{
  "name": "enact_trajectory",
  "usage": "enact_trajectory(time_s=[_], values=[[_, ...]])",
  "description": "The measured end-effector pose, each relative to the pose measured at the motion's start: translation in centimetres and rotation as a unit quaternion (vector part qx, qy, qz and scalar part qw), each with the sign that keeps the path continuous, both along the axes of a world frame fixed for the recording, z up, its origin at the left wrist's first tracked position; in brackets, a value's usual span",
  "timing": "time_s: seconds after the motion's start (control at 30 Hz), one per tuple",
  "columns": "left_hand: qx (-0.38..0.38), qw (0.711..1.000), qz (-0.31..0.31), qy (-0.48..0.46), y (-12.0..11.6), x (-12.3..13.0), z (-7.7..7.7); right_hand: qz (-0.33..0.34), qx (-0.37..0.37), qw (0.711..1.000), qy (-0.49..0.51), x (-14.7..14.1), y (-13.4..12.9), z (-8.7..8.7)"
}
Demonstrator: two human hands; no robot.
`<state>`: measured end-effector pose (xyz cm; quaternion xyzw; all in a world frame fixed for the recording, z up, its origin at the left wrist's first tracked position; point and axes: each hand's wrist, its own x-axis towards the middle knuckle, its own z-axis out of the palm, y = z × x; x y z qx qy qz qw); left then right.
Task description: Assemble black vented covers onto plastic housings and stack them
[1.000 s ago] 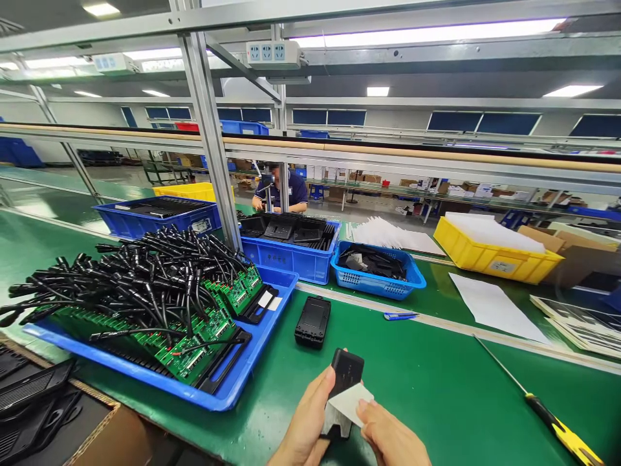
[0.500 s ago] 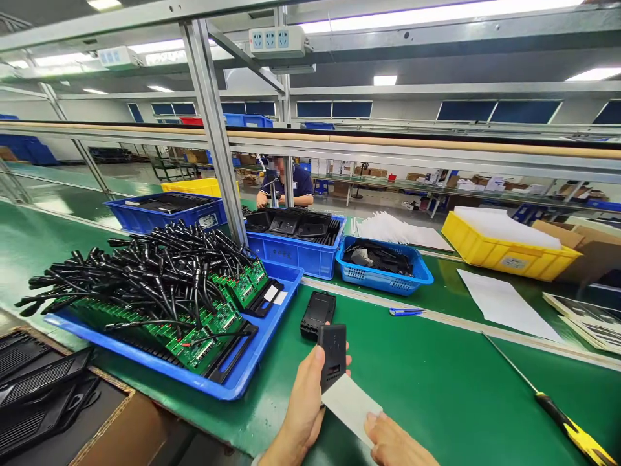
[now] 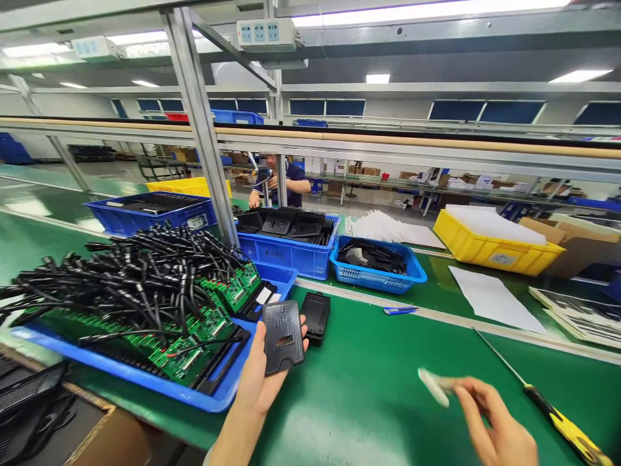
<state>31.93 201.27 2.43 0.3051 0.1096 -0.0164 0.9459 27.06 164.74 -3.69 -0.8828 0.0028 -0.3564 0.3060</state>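
My left hand (image 3: 257,391) is closed around a black plastic cover (image 3: 279,323), held up with its slots and small openings facing me. Just behind it on the bench lies a black plastic case (image 3: 316,313). Out to the right, my right hand (image 3: 499,421) pinches a pale, thin strip-like sheet (image 3: 433,387) above the green surface; motion blurs it and it shows almost edge-on.
Left of my hands is a blue tray (image 3: 208,402) of green circuit boards (image 3: 196,353) and black cables (image 3: 145,285). Behind stand blue bins (image 3: 286,255) and a yellow bin (image 3: 499,249). A blue cutter (image 3: 400,310) and a screwdriver (image 3: 548,408) lie on the bench. A person (image 3: 291,184) sits beyond.
My right hand has moved right, carrying the pale sheet away from the black cover. The left hand has shifted left and turned the cover to face me more.
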Motion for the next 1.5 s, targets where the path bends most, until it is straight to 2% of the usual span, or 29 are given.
enact_trajectory(time_s=[0.13,0.23,0.3,0.37,0.4,0.47,0.57,0.67,0.7,0.77,0.8,0.87,0.9,0.97,1.0,1.07,1.13,1.2,1.27,1.3,1.33,1.4,1.5], values=[[-0.005,0.999,-0.047,-0.009,-0.7,-0.5,-0.7,-0.052,0.077,0.992,0.089,7.7,-5.0,1.6],[0.009,0.998,-0.057,0.018,-0.6,-0.2,-1.4,-0.14,0.026,0.972,0.185,13.6,-8.3,1.9],[0.062,0.997,-0.047,0.025,-0.4,0.2,-1.8,-0.167,-0.006,0.959,0.229,16.8,-9.5,1.7],[0.169,0.985,-0.041,0.003,-0.3,0.4,-2.3,-0.174,-0.015,0.952,0.251,19.1,-9.9,1.2],[0.24,0.97,-0.04,-0.018,-0.3,0.5,-2.6,-0.177,-0.016,0.949,0.26,20.0,-10.0,0.9],[0.385,0.919,-0.036,-0.078,-0.1,0.7,-3.3,-0.185,-0.022,0.94,0.286,21.0,-10.0,0.2],[0.562,0.813,-0.021,-0.154,-0.1,1.0,-4.3,-0.2,-0.053,0.933,0.295,21.5,-9.7,-0.2],[0.694,0.684,0.001,-0.225,-0.2,1.1,-5.0,-0.193,-0.095,0.96,0.181,21.0,-7.8,0.7],[0.726,0.639,0.004,-0.254,-0.4,1.1,-4.9,-0.158,-0.074,0.974,0.147,20.6,-6.4,1.2],[0.766,0.565,-0.014,-0.306,-0.9,1.0,-4.5,-0.009,0.033,0.986,0.161,19.0,-2.5,2.5],[0.776,0.536,-0.037,-0.329,-1.3,0.9,-4.2,0.097,0.088,0.967,0.218,17.8,-0.2,3.0],[0.785,0.49,-0.096,-0.367,-2.1,0.6,-3.2,0.303,0.138,0.882,0.335,14.9,4.7,4.0],[0.783,0.469,-0.13,-0.388,-2.5,0.4,-2.8,0.372,0.132,0.84,0.373,13.3,6.9,4.2],[0.767,0.437,-0.186,-0.433,-3.1,-0.1,-2.2,0.471,0.108,0.779,0.398,10.6,10.4,4.3],[0.756,0.43,-0.204,-0.45,-3.2,-0.3,-2.1,0.503,0.105,0.761,0.396,9.7,11.4,4.1],[0.743,0.441,-0.212,-0.457,-3.1,-0.6,-2.2,0.528,0.119,0.746,0.387,9.1,12.1,3.4],[0.747,0.475,-0.186,-0.426,-2.7,-0.6,-2.3,0.498,0.136,0.763,0.389,10.1,11.3,2.6],[0.753,0.501,-0.16,-0.396,-2.4,-0.5,-2.2,0.444,0.104,0.802,0.385,12.3,9.6,2.1],[0.755,0.493,-0.169,-0.399,-2.4,-0.2,-2.0,0.37,-0.043,0.851,0.37,15.0,7.6,1.8],[0.756,0.478,-0.187,-0.406,-2.5,-0.1,-2.1,0.318,-0.14,0.867,0.358,16.3,6.6,1.7],[0.759,0.459,-0.209,-0.411,-2.7,0.1,-2.4,0.261,-0.233,0.871,0.347,17.5,5.7,1.7],[0.767,0.429,-0.248,-0.407,-3.2,0.5,-4.2,0.158,-0.351,0.862,0.33,19.6,4.2,1.4],[0.785,0.404,-0.239,-0.404,-3.5,1.6,-9.6,0.103,-0.405,0.845,0.333,21.7,2.4,0.9]])
